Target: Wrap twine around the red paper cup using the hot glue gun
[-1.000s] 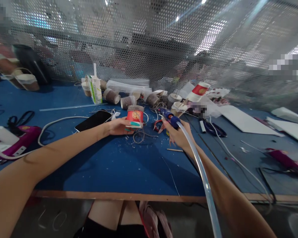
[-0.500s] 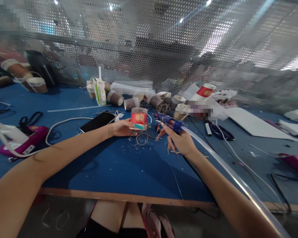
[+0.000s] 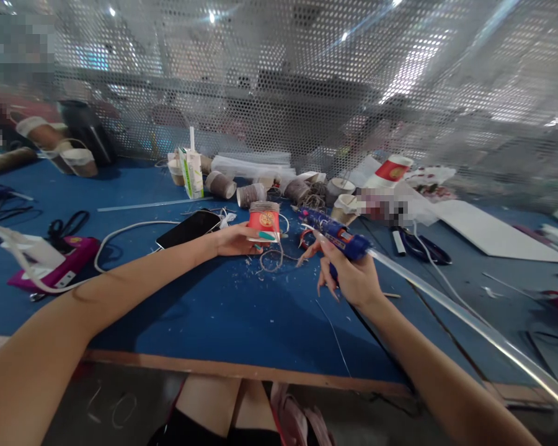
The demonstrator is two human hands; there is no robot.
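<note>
My left hand grips a small red paper cup whose upper rim is wrapped in brown twine; the cup stands upside down on the blue table. A loose loop of twine trails from it onto the table. My right hand is closed round a blue glue gun with its nozzle pointing left toward the cup, a short gap between them. A long clear glue stick juts from the gun's back toward the lower right.
A black phone lies left of the cup. Twine-wrapped cups, a carton and clear sticks crowd the back by the perforated screen. A pink glue gun sits left, scissors right, white sheets beyond.
My right hand has drawn the glue gun back to the right and toward me, away from the cup. The left hand has kept its hold on the cup.
</note>
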